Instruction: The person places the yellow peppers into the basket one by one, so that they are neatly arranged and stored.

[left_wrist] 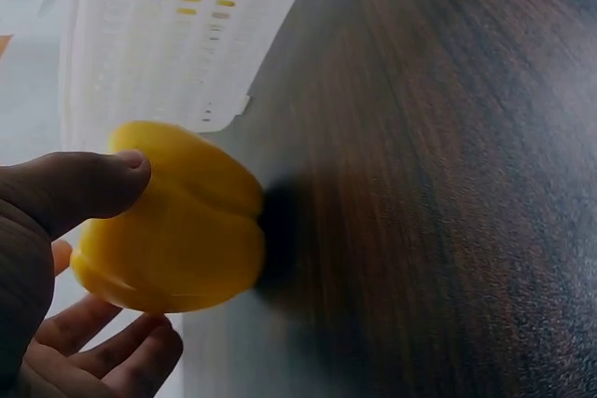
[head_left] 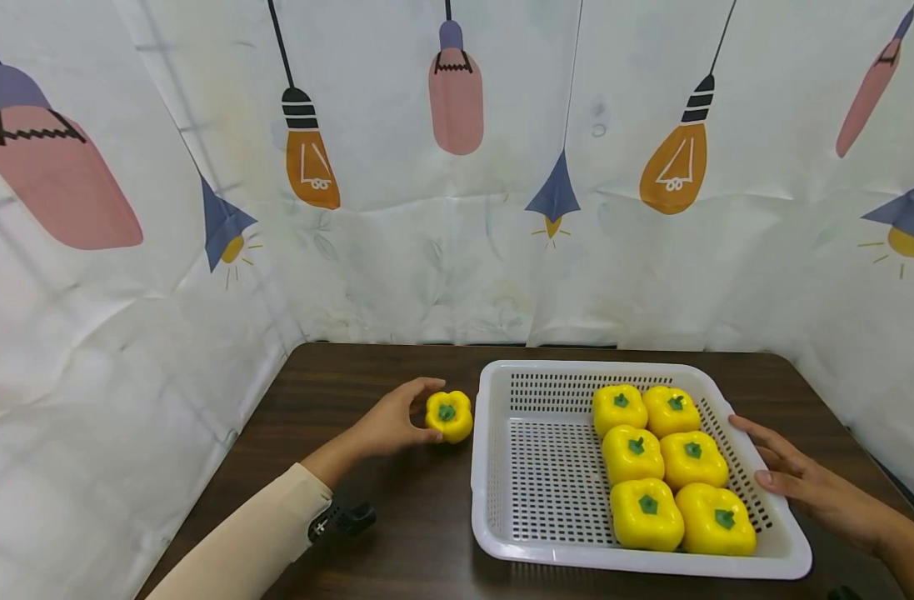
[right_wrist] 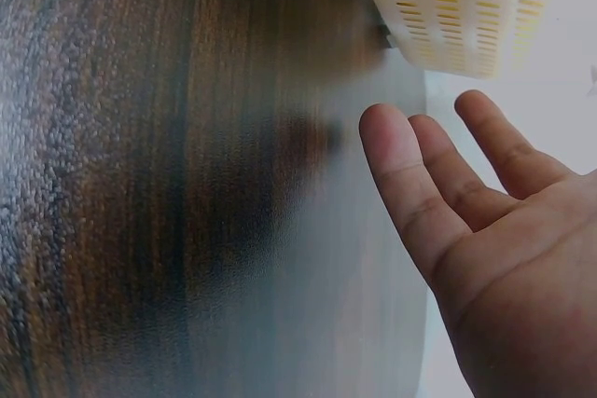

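Observation:
My left hand pinches a yellow bell pepper between thumb and fingers, just left of the white basket. In the left wrist view the thumb lies across the upper part of the pepper, with fingertips on its far side. The white perforated basket carries several yellow peppers with green stems in two columns on its right half. At the basket's right rim, my right hand is relaxed with its fingers extended. The right wrist view shows the right hand holding nothing.
A dark wood-grain table lies under everything. White curtains printed with hanging lamps stand along the back and sides. A black strap device sits at the left wrist.

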### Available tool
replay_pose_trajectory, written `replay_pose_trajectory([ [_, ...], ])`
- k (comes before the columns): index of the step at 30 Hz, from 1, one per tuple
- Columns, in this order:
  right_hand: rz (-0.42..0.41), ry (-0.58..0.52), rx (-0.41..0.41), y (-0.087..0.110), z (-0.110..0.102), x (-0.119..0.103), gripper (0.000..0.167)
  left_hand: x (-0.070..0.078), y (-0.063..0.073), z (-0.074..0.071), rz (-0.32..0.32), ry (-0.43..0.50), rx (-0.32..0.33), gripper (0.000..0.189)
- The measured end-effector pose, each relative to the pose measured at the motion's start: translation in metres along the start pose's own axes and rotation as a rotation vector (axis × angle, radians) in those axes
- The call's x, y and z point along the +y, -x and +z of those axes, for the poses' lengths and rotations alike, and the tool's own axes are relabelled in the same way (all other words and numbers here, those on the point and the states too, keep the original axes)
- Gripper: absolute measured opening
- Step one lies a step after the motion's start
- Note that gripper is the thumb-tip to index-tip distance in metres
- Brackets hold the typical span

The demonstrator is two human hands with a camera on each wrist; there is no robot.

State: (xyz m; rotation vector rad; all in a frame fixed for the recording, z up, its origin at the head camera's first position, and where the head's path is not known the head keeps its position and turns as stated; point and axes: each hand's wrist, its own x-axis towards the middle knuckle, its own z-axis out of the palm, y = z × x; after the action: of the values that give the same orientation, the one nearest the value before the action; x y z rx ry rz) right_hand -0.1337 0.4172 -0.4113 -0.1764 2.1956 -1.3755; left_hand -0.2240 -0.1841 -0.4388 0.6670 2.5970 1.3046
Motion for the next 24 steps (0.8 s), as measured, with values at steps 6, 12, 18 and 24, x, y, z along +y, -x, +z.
replay_pose_trajectory([
  [6, -0.017, -0.026, -0.021, -0.0003, -0.0003, 0.0019, 0.067, -0.0053, -0.0009, 0.0034, -0.017, -0.031, -0.023, 0.082],
  [12, -0.034, -0.038, -0.032, 0.0004, -0.0005, 0.0036, 0.067, -0.0065, -0.0017, 0.0057, -0.022, -0.062, -0.010, 0.081],
  [18, -0.041, -0.036, -0.032, 0.0013, 0.0004, 0.0031, 0.067, -0.0050, -0.0016, 0.0076, -0.038, -0.049, 0.008, 0.080],
  [24, -0.017, -0.019, -0.016, 0.0005, 0.0013, -0.0002, 0.069, -0.0046, -0.0002, 0.0070, -0.048, -0.048, 0.031, 0.080],
])
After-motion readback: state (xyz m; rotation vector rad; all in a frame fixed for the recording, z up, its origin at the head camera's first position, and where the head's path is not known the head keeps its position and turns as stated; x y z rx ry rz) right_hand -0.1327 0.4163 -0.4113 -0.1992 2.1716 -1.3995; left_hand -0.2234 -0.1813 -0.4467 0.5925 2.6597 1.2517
